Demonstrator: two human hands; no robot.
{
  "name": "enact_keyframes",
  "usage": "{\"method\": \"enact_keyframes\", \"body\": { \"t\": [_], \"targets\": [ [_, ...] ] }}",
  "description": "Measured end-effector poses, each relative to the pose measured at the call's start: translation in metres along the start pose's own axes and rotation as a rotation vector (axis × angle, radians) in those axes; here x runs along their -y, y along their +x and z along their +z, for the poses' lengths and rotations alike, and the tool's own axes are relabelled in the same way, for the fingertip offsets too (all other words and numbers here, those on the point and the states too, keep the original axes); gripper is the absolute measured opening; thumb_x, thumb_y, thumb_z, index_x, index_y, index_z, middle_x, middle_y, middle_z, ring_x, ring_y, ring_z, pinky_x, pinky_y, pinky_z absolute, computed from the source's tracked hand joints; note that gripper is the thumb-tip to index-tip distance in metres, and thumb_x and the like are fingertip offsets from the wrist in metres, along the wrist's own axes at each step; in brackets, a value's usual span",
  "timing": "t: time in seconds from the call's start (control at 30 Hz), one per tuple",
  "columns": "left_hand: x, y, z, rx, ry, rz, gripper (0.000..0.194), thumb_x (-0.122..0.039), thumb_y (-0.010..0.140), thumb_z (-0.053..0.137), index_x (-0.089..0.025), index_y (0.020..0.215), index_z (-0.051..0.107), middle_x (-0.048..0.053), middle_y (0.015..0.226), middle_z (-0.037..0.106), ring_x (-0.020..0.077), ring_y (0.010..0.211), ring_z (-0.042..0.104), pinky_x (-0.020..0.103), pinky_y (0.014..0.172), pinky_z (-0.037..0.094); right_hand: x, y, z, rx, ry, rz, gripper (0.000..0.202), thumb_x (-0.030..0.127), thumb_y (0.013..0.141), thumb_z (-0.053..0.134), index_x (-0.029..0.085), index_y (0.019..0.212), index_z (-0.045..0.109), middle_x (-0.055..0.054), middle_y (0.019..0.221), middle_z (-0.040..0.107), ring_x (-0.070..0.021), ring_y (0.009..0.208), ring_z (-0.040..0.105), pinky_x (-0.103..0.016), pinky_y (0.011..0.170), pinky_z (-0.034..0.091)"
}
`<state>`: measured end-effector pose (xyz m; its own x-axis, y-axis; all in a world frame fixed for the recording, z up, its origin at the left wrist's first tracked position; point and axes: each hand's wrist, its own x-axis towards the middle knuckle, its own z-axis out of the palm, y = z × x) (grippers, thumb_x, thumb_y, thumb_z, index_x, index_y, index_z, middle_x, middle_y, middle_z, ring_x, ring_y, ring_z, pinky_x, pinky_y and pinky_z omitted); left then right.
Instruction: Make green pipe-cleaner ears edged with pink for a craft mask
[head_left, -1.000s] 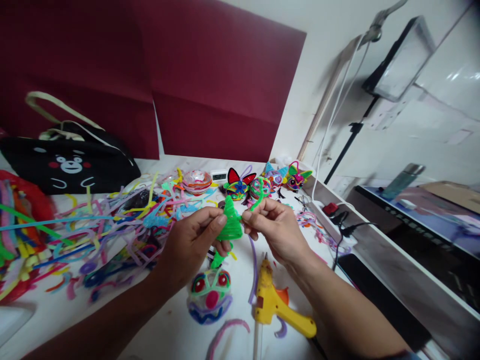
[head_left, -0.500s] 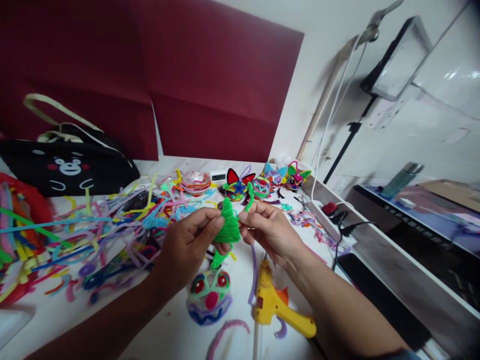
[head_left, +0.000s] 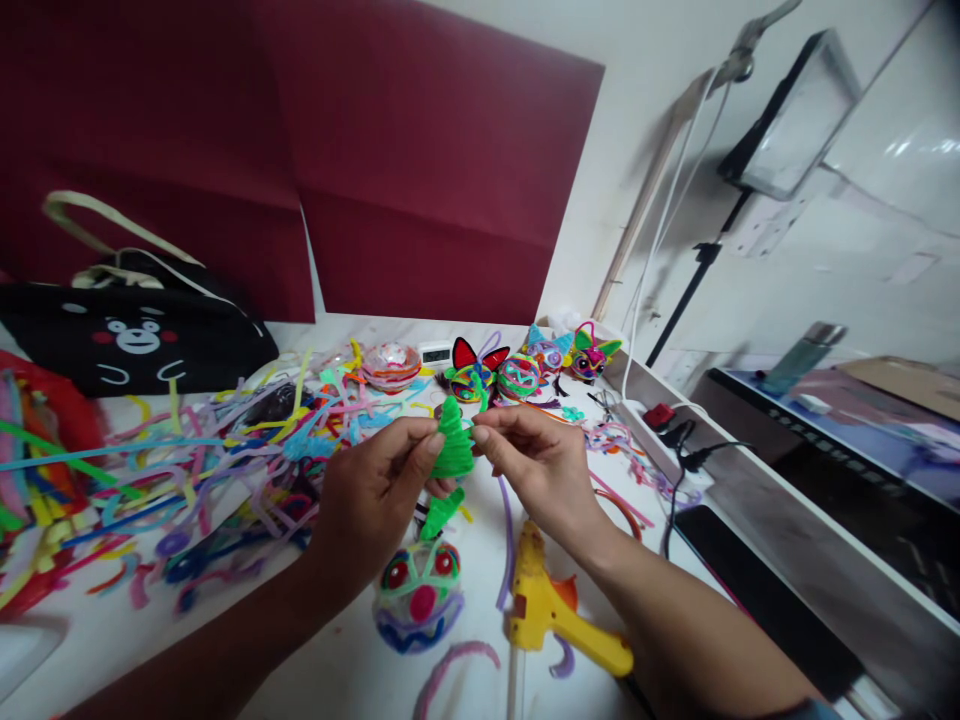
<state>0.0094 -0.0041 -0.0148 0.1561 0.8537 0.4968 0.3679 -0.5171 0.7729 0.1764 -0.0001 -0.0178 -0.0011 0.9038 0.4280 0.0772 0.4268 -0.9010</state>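
Between my hands is a green triangle of wound pipe cleaner [head_left: 454, 448], its point upward. My left hand [head_left: 379, 480] is closed on its left side, thumb in front. My right hand [head_left: 536, 460] pinches the loose end of the green pipe cleaner at the triangle's right edge; a short tail stands up above the fingertips. Below, a round mask-like face [head_left: 418, 605] with red eyes, a red nose and a blue zigzag mouth lies on the table. A second green triangle [head_left: 442, 513] stands at its top. Right of it rests a yellow hot glue gun [head_left: 544, 605].
Loose pipe cleaners [head_left: 247, 470] heap over the table's left side, before a black bag [head_left: 135, 340]. Several finished colourful masks [head_left: 519, 375] stand at the back. A phone [head_left: 765, 600] lies on the right, near a power strip [head_left: 667, 440]. A purple pipe cleaner [head_left: 508, 550] lies beside the glue gun.
My right hand has moved slightly left and turned, bringing its fingers closer to the triangle's edge. The loose green tail now shows less and sits further left. My left hand still holds the triangle.
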Motion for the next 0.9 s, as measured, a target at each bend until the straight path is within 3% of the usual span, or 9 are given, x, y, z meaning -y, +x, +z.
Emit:
{"method": "enact_keyframes", "body": {
  "t": [0.23,0.4,0.6,0.9],
  "targets": [
    [-0.001,0.000,0.000,-0.043,0.097,0.033,0.017,-0.033,0.091,0.052,-0.021,0.090,0.063,-0.006,0.058,0.068,0.0117,0.054,0.065,0.019,0.055,0.048,0.003,-0.006,0.002,-0.048,-0.127,-0.113,0.014,0.027,0.081,0.067,0.021,0.092,0.072,-0.003,0.081,0.073,-0.0149,0.068,0.066,-0.026,0.061,0.053],
    [-0.001,-0.001,0.000,-0.090,0.193,0.103,0.015,-0.032,0.090,0.052,-0.022,0.090,0.064,-0.007,0.059,0.069,0.0123,0.053,0.066,0.019,0.053,0.046,-0.001,-0.007,0.007,-0.022,-0.041,-0.018,0.021,0.033,0.077,0.071,0.022,0.095,0.075,-0.004,0.085,0.075,-0.0175,0.071,0.068,-0.029,0.064,0.055],
    [-0.002,-0.003,0.002,-0.140,0.286,0.167,0.014,-0.031,0.089,0.052,-0.022,0.087,0.064,-0.006,0.062,0.070,0.0118,0.050,0.063,0.019,0.051,0.044,-0.002,-0.007,0.011,-0.092,0.117,0.071,0.022,0.032,0.072,0.076,0.021,0.092,0.073,-0.003,0.083,0.074,-0.0176,0.073,0.068,-0.031,0.070,0.056],
    [-0.001,-0.004,0.003,-0.145,0.307,0.129,0.018,-0.036,0.088,0.051,-0.024,0.087,0.065,-0.004,0.064,0.070,0.0139,0.051,0.063,0.021,0.053,0.045,-0.001,-0.008,0.014,-0.105,0.136,0.112,0.019,0.030,0.071,0.077,0.021,0.087,0.074,-0.003,0.083,0.075,-0.0182,0.074,0.070,-0.032,0.072,0.058]
  ]
}}
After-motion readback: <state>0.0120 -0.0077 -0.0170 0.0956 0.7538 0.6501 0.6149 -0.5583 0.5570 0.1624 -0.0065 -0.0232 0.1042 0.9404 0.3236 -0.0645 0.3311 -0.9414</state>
